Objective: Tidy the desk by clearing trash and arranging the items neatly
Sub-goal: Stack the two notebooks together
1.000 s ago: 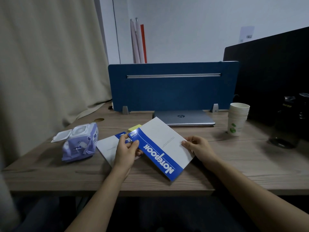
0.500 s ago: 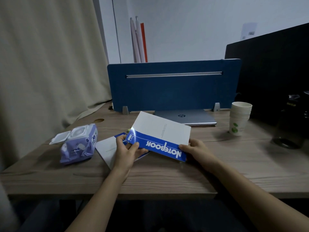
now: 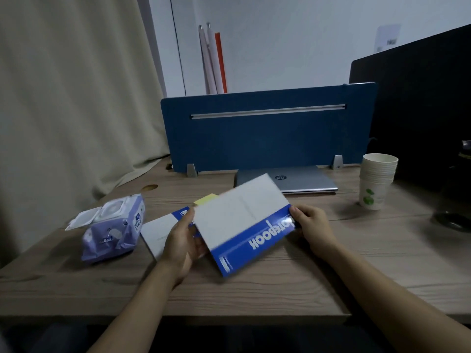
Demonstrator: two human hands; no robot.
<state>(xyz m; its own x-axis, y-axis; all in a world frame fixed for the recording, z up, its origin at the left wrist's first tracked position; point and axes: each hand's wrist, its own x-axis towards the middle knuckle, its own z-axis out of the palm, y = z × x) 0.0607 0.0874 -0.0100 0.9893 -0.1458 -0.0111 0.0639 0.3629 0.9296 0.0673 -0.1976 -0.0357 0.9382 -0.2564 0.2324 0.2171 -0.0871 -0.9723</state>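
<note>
A white and blue notebook (image 3: 242,220) is held just above the wooden desk (image 3: 382,263), tilted, its blue band toward me. My left hand (image 3: 182,240) grips its left edge and my right hand (image 3: 312,226) grips its right corner. A second notebook (image 3: 159,231) of the same kind lies flat on the desk under my left hand, partly hidden. A yellow sticky pad (image 3: 205,199) peeks out behind the held notebook. A purple pack of wet wipes (image 3: 113,231) with its lid flipped open lies at the left.
A shut silver laptop (image 3: 300,182) lies in front of a blue desk divider (image 3: 267,128). A stack of paper cups (image 3: 377,180) stands at the right, beside dark objects at the right edge. A beige curtain hangs at the left.
The held notebook has turned clockwise between both hands: its blue band has swung from the left side round to the near right. The second notebook and the wipes stay where they were.
</note>
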